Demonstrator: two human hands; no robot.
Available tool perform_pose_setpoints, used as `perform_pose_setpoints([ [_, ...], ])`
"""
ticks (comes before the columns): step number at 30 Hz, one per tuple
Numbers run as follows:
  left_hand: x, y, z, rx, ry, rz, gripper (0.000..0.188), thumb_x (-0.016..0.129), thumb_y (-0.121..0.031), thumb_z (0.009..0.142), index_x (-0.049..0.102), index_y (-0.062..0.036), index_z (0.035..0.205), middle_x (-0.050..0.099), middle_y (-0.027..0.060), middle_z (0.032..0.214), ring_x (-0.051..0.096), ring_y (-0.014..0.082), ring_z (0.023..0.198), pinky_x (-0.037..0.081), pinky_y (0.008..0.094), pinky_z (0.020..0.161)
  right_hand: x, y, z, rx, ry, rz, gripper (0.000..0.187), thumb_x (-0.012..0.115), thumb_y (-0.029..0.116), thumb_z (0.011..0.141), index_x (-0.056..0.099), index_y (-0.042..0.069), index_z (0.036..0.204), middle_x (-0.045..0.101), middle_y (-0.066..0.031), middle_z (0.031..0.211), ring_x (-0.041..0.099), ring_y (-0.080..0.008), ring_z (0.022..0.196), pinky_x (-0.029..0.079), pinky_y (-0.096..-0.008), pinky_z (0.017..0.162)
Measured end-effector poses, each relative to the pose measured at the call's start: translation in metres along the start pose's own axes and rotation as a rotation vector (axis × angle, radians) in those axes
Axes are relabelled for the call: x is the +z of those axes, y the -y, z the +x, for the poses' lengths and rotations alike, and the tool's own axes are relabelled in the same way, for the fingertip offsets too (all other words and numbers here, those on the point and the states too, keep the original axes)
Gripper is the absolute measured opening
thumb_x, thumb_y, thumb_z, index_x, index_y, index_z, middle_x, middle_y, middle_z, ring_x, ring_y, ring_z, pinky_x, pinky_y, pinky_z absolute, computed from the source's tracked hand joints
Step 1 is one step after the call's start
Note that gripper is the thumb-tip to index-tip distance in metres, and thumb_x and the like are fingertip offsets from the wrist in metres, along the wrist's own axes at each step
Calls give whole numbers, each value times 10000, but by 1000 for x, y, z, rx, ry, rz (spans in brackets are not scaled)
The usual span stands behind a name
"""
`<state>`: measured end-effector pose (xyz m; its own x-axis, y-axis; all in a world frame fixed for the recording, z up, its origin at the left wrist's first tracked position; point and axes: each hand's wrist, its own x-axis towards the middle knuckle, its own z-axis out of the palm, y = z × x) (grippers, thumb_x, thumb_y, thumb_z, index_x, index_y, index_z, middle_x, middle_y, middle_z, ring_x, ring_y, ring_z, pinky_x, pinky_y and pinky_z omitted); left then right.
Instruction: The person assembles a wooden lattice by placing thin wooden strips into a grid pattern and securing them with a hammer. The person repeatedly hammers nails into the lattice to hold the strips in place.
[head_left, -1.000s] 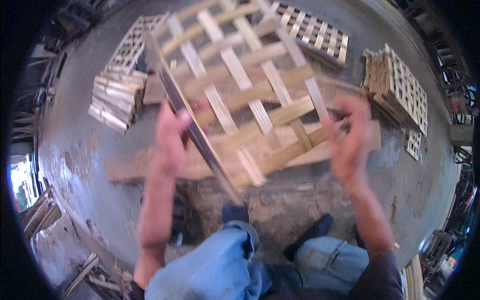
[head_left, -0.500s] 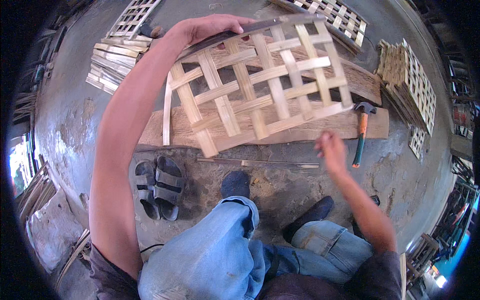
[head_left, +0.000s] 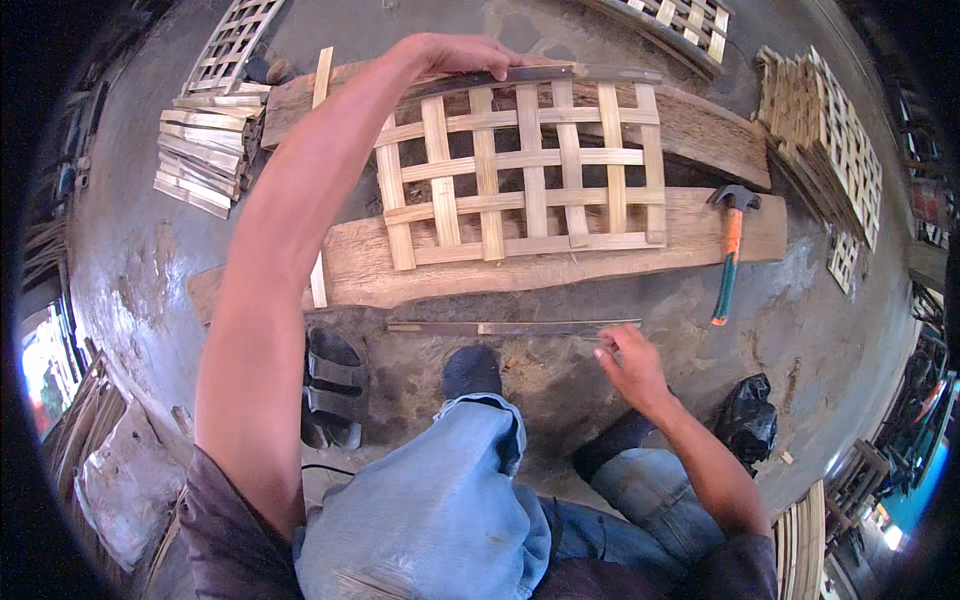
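While the left hand (head_left: 455,55) clamps the far edge of the bamboo lattice (head_left: 520,170), steadying it flat on the plank (head_left: 700,225); the right hand (head_left: 625,360), fingers seemingly pinched, reaches the thin strip (head_left: 500,327) on the floor.

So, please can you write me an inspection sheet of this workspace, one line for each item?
Surface: grey concrete floor; long wooden plank lying on it.
Job's things: woven bamboo lattice flat on the plank; thin strip on the floor.
Clutter: hammer, sandals, black bag, strip pile, stacked lattices.
Grippers: left hand grips the lattice's far edge; right hand fingers touch the strip.
Cables: nothing seen.
Surroundings: more lattices on the floor.
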<state>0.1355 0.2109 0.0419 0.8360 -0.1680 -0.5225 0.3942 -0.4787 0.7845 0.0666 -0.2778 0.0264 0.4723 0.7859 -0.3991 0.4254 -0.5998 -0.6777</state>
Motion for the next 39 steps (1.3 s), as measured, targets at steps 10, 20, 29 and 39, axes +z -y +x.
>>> perform_pose_setpoints([
  [10,25,19,-55,268,-767,447,404,599,-173,884,622,-132,1285,646,112,1204,606,281,1130,465,381,1001,-62,24,88,-76,-369,-95,190,673,101,862,646,27,1036,670,-143,935,660,-306,857,512,-381,763],
  [20,116,199,-241,-433,-1153,-518,429,581,-216,958,531,-27,1340,682,104,1071,655,167,914,500,316,820,-58,44,149,-168,-598,-134,175,655,114,871,639,23,1020,657,-144,991,639,-292,924,500,-404,788],
  [29,131,172,-249,-271,-1142,-588,347,480,-77,979,546,-7,1313,643,36,977,603,99,811,485,252,732,-110,-14,215,-16,-520,-294,447,704,286,870,609,15,1212,657,-154,1013,642,-287,888,509,-388,826],
  [39,136,178,-272,-263,-1205,-580,341,459,-107,984,580,-39,1296,605,-8,999,536,76,772,452,228,683,-120,2,236,126,-593,-310,447,673,431,841,674,45,1067,633,-204,1089,583,-389,1071,462,-482,922],
])
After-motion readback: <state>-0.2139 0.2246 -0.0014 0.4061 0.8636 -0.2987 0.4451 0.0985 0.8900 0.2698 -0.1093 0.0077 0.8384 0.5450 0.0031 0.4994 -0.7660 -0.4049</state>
